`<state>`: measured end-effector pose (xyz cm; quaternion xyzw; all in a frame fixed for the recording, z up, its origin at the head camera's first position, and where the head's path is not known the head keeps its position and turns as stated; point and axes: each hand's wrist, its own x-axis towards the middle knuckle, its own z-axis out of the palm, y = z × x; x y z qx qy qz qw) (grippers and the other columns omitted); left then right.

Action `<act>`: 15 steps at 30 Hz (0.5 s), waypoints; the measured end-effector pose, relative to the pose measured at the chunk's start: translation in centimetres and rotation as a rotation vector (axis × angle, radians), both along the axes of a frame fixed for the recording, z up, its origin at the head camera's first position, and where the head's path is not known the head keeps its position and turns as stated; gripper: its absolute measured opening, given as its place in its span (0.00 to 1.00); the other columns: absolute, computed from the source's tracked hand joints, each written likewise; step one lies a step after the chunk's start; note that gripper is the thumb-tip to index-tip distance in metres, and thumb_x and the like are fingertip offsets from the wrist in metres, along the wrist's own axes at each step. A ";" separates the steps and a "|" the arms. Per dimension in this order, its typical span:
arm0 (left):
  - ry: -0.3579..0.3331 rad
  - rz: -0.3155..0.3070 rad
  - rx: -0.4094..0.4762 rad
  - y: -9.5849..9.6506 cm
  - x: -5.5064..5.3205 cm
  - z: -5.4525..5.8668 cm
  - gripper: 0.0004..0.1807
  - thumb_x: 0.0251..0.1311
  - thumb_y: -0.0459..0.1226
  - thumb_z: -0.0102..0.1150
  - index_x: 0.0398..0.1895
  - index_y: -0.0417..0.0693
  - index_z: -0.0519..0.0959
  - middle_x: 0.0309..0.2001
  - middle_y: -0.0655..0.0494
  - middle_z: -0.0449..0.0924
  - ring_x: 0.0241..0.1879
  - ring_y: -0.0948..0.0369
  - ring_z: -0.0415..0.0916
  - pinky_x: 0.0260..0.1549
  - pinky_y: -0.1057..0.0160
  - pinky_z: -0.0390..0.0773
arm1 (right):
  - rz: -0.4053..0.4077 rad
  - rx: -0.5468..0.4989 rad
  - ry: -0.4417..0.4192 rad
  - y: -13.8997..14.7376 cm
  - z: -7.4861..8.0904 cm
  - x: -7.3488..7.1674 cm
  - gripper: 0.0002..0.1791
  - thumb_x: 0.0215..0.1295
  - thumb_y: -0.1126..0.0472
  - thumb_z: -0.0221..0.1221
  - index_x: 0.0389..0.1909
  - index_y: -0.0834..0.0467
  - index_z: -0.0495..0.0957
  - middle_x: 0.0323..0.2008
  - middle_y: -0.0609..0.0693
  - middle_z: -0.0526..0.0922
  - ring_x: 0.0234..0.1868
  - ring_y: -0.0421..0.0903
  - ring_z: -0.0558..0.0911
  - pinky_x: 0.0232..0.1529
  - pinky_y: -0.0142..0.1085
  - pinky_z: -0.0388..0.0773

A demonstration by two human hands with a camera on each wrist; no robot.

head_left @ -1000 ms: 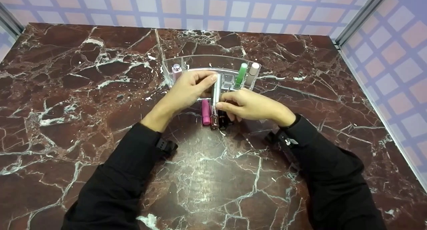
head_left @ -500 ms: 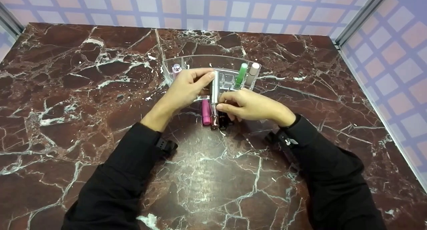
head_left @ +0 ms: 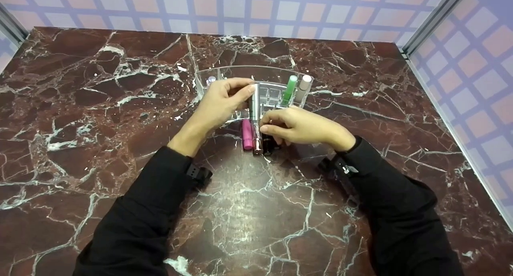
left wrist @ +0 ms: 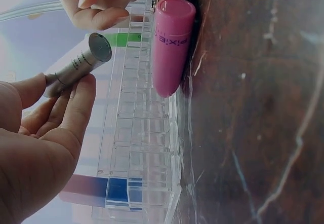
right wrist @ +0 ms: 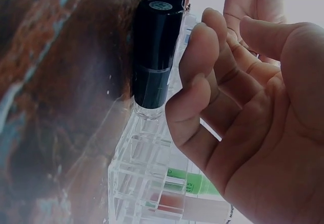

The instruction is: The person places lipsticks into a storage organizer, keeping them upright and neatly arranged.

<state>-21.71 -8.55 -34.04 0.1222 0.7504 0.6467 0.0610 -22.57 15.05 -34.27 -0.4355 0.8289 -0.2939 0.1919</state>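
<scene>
My left hand pinches a silver cosmetic tube between thumb and fingers, holding it up in front of the clear organizer. Close on its right is my right hand, its fingers loosely bent with nothing between them. Below the hands, a pink tube marked "PIXIE", a shiny brownish tube and a black tube lie side by side at the organizer's front. The right hand's fingers partly cover the black one in the head view.
Toward the organizer's right end stand a green tube and a beige tube with a white top. A tube with a lilac top at its left end is mostly hidden by the left hand. Patterned panels border the marbled table.
My left hand has shifted slightly left and away with the silver tube, widening its gap from the right fingers. My right hand has stayed almost still.
</scene>
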 end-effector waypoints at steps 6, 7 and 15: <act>0.057 0.018 -0.035 -0.2 0.0 0.2 0.17 0.75 0.39 0.59 0.61 0.43 0.81 0.42 0.48 0.83 0.31 0.62 0.72 0.31 0.67 0.75 | -0.003 0.010 0.015 0.2 0.2 -0.1 0.16 0.81 0.51 0.53 0.51 0.59 0.80 0.26 0.47 0.83 0.23 0.42 0.81 0.29 0.38 0.82; 0.065 0.021 -0.036 -0.2 0.0 0.3 0.17 0.75 0.39 0.59 0.61 0.43 0.81 0.42 0.48 0.83 0.31 0.62 0.72 0.32 0.68 0.75 | -0.002 0.011 0.019 0.2 0.2 -0.1 0.16 0.81 0.51 0.53 0.51 0.59 0.80 0.27 0.47 0.83 0.23 0.42 0.81 0.29 0.38 0.82; 0.082 0.031 0.038 -0.2 0.0 0.6 0.16 0.75 0.36 0.58 0.60 0.39 0.80 0.48 0.46 0.84 0.42 0.56 0.80 0.51 0.62 0.81 | 0.020 0.000 0.050 0.5 0.2 -0.4 0.15 0.81 0.52 0.53 0.50 0.59 0.81 0.27 0.47 0.83 0.23 0.43 0.82 0.29 0.37 0.82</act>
